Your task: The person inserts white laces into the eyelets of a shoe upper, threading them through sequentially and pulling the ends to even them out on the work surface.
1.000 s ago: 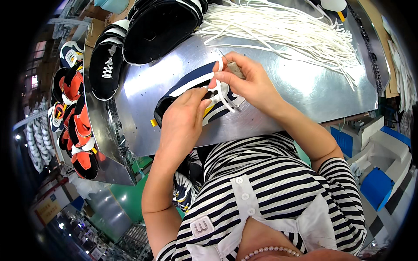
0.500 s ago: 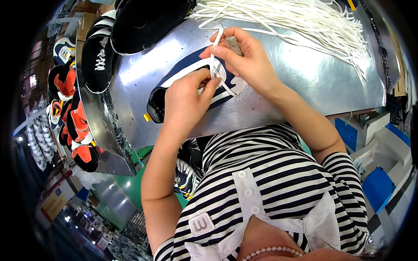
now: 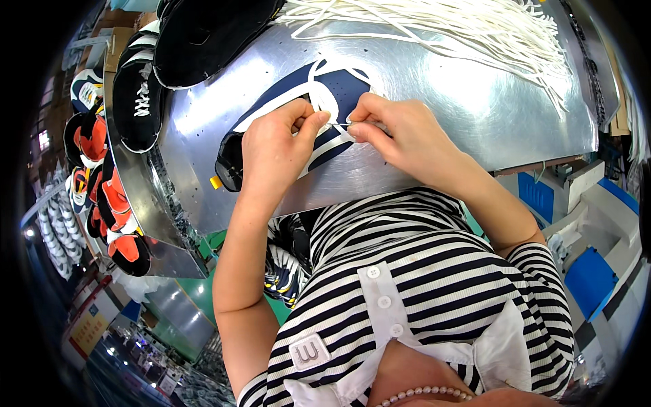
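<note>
A dark blue and white shoe upper (image 3: 277,89) lies on the metal table, its black-lined heel opening toward the left and a yellow tab (image 3: 215,182) beside it. My left hand (image 3: 277,146) is closed, thumb and forefinger pinching the upper at its white eyelet edge. Facing it, my right hand (image 3: 410,136) is closed on a lacing hook (image 3: 342,125); only the thin metal shaft shows, reaching toward the left fingertips, and its handle is hidden in the palm. A flat white shoelace (image 3: 316,71) loops over the upper above both hands.
Many loose white laces (image 3: 434,30) spread over the far side of the metal table (image 3: 488,115). Black shoe uppers (image 3: 139,102) and a large black upper (image 3: 210,37) lie at the far left. Orange and black uppers (image 3: 114,193) hang beyond the table's left edge.
My right hand has come down from above the upper to its eyelet edge, beside my left fingertips. The lace it held raised now lies looped over the upper.
</note>
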Tool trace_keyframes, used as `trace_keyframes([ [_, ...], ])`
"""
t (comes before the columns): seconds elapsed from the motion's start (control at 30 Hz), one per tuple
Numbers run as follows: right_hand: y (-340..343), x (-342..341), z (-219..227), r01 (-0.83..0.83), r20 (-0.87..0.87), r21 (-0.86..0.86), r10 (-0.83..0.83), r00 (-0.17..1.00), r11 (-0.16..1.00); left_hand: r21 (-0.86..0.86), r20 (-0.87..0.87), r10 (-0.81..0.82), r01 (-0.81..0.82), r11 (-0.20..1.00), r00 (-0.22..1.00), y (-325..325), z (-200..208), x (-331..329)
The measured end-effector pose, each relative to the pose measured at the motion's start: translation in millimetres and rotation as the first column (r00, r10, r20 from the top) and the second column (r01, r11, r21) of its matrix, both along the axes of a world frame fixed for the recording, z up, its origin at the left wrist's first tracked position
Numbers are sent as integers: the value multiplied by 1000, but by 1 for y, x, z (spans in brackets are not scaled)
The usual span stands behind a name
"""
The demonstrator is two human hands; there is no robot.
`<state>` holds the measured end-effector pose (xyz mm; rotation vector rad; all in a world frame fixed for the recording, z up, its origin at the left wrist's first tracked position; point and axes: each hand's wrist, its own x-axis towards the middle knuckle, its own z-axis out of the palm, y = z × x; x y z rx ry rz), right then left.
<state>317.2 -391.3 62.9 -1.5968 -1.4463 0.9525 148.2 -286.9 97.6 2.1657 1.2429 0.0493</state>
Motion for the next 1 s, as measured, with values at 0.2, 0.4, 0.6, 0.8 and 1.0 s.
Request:
trace_keyframes([
  [0.2,2,-1,1,-4,192,0,4,981,1000,132,231,-176,148,980,957,-4,-9,-7],
  [0.4,17,-31,0,-39,549,3,31,835,999,284,145,-318,269,920,937,-22,-9,-3],
  [0.6,-14,-1,33,-43,296,-52,57,953,998,516,82,-376,284,809,923,-24,0,-26],
  [0.8,22,63,27,172,-337,42,-148,930,984,658,133,-581,367,658,803,-27,-6,-40],
  [1.0,37,14,20,224,-327,-94,-242,913,970,-258,336,-101,195,946,936,16,-1,-53],
])
